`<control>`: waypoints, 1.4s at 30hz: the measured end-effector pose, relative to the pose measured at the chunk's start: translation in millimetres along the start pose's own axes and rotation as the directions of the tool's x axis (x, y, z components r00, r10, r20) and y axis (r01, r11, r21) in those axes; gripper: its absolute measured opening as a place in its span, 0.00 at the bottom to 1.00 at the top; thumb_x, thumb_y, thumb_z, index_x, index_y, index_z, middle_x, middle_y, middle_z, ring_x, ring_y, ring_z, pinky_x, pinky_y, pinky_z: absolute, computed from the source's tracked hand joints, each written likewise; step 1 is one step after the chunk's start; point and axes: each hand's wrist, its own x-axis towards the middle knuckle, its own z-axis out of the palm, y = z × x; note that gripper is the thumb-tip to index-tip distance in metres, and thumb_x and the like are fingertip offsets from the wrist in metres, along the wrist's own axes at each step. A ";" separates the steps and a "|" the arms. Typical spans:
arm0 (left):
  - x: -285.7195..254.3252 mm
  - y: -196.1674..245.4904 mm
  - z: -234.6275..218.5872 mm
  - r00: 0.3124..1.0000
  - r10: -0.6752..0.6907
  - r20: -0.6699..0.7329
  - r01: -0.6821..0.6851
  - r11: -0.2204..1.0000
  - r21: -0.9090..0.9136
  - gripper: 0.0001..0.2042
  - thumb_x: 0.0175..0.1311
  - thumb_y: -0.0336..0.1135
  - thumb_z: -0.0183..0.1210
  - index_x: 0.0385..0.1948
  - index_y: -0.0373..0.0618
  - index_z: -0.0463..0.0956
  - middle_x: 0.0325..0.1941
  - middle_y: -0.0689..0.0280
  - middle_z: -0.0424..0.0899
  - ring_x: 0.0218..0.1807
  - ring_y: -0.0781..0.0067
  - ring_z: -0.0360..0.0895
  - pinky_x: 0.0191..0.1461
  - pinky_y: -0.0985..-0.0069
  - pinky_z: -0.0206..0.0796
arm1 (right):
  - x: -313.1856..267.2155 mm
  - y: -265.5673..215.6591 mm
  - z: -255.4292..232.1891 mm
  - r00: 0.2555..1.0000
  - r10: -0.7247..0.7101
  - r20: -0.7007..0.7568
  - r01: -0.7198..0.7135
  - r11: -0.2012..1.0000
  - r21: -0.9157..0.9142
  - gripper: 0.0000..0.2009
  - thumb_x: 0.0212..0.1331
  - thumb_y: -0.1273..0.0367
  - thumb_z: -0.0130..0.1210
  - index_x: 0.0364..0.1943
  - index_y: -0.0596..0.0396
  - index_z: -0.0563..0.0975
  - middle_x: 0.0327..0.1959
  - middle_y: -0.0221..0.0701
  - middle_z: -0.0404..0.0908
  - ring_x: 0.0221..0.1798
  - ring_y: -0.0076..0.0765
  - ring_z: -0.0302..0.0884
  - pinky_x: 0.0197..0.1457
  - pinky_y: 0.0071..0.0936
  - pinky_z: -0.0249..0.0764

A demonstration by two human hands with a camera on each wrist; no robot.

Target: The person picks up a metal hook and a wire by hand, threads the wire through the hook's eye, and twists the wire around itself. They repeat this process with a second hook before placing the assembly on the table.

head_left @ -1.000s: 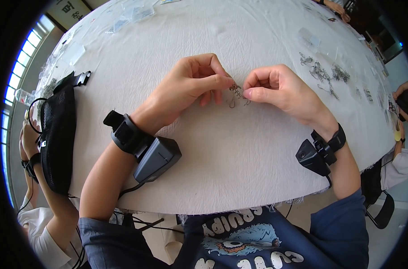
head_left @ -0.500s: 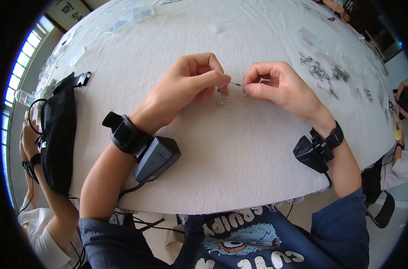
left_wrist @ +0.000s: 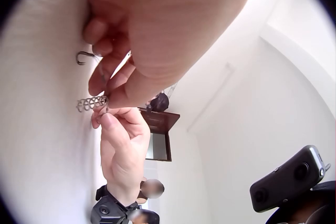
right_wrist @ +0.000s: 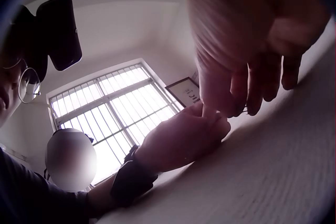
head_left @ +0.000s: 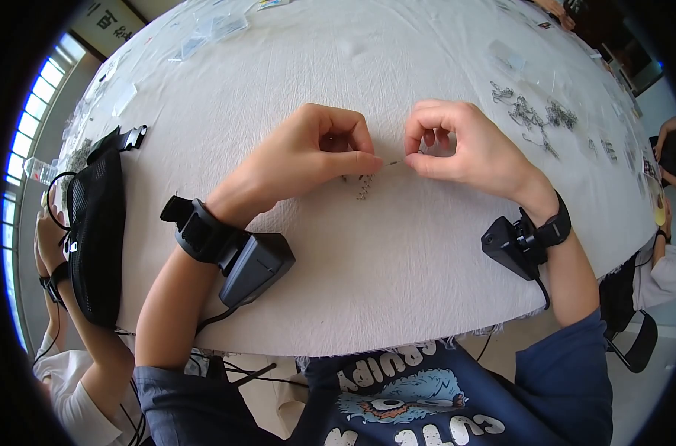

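Since a moment ago both hands have drawn a little nearer across the cloth, and the thin piece between them now shows shorter, the fingertips almost meeting. Near the table edge sit the two wrist cameras on their straps. Beyond them the left hand (head_left: 308,152) rests curled on the white tablecloth (head_left: 397,267), thumb and forefinger pinched on one end of a fine metal wire (head_left: 394,160). The right hand (head_left: 464,145) pinches the other end the same way, its other fingers arched up off the cloth. Just below the left thumb a small metal chain piece (head_left: 363,186) hangs or lies; from the left wrist view it looks like a short beaded strip (left_wrist: 92,102) with a hook (left_wrist: 82,57) close by, though it is too blurred to be sure. At the far right lies a heap of metal hooks (head_left: 535,115). At the left edge lies a black mesh bag (head_left: 96,223).
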 end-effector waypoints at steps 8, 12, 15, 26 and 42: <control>0.9 -0.6 1.5 0.999 -0.026 -0.032 0.028 0.998 0.064 0.05 0.55 0.29 0.61 0.23 0.41 0.76 0.24 0.72 0.77 0.28 0.87 0.70 0.35 0.88 0.63 | -1.7 3.4 0.9 0.998 -0.024 0.058 0.026 0.999 -0.023 0.03 0.47 0.74 0.57 0.24 0.58 0.75 0.26 0.26 0.73 0.30 0.22 0.68 0.36 0.20 0.66; 2.4 -6.6 4.3 0.995 0.038 -0.090 -0.035 0.999 0.035 0.08 0.52 0.33 0.63 0.21 0.39 0.78 0.19 0.70 0.76 0.23 0.86 0.69 0.28 0.86 0.59 | -2.0 1.0 -6.2 0.999 0.016 0.036 -0.017 1.000 0.017 0.04 0.47 0.73 0.58 0.25 0.58 0.76 0.25 0.26 0.74 0.29 0.23 0.68 0.35 0.21 0.66; 2.0 -6.1 4.7 0.995 0.035 -0.092 -0.031 0.999 0.036 0.07 0.52 0.33 0.63 0.21 0.38 0.79 0.19 0.70 0.77 0.22 0.86 0.69 0.28 0.86 0.59 | -2.3 2.2 -11.6 1.000 -0.015 -0.009 0.014 0.999 -0.033 0.05 0.45 0.71 0.58 0.25 0.60 0.77 0.23 0.28 0.76 0.27 0.23 0.68 0.32 0.22 0.67; 1.1 -0.4 2.3 0.997 -0.041 -0.059 0.043 0.999 0.030 0.04 0.53 0.29 0.62 0.23 0.40 0.78 0.24 0.70 0.79 0.28 0.85 0.72 0.37 0.87 0.64 | -5.8 -1.8 -5.4 0.998 -0.044 0.038 0.048 0.994 -0.097 0.04 0.43 0.75 0.56 0.23 0.62 0.77 0.18 0.32 0.74 0.23 0.25 0.69 0.28 0.23 0.67; -1.9 6.6 3.2 0.989 -0.118 -0.092 0.118 0.993 -0.009 0.05 0.54 0.32 0.60 0.24 0.39 0.79 0.21 0.69 0.79 0.25 0.85 0.73 0.32 0.88 0.61 | -9.3 -9.8 4.4 0.993 -0.114 -0.019 0.099 0.927 -0.362 0.04 0.40 0.75 0.54 0.21 0.62 0.76 0.23 0.41 0.77 0.29 0.45 0.76 0.34 0.35 0.72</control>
